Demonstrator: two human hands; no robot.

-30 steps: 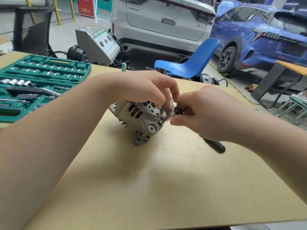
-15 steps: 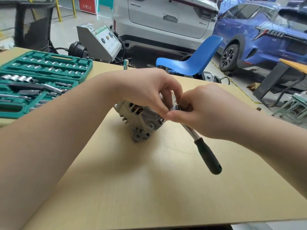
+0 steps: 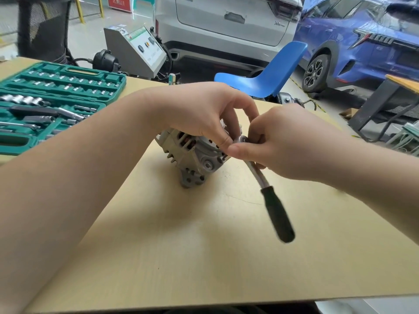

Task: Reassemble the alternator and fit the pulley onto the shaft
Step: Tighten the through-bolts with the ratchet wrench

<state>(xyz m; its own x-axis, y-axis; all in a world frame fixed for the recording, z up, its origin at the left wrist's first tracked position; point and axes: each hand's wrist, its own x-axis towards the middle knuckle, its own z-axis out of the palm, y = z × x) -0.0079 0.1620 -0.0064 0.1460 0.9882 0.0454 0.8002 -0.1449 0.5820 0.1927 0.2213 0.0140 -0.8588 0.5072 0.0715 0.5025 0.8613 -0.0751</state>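
- Right hand (image 3: 292, 141): thumb and fingers curled tight round the ratchet (image 3: 260, 175) head, right at the alternator's near-right face.
- Left hand (image 3: 204, 114): arched over the alternator (image 3: 192, 159); fingertips pinch at the ratchet head. What exactly they hold is hidden.
- The ratchet's dark handle hangs free, slanting down toward the viewer, blurred.
- Alternator sits mid-table (image 3: 204, 257); the socket case (image 3: 56, 98) lies well left of it. No pulley is visible.
- Likely step: seating the socket on a fastener. Keep it square and fully seated, steady the housing, then shift the grip to the handle before swinging.
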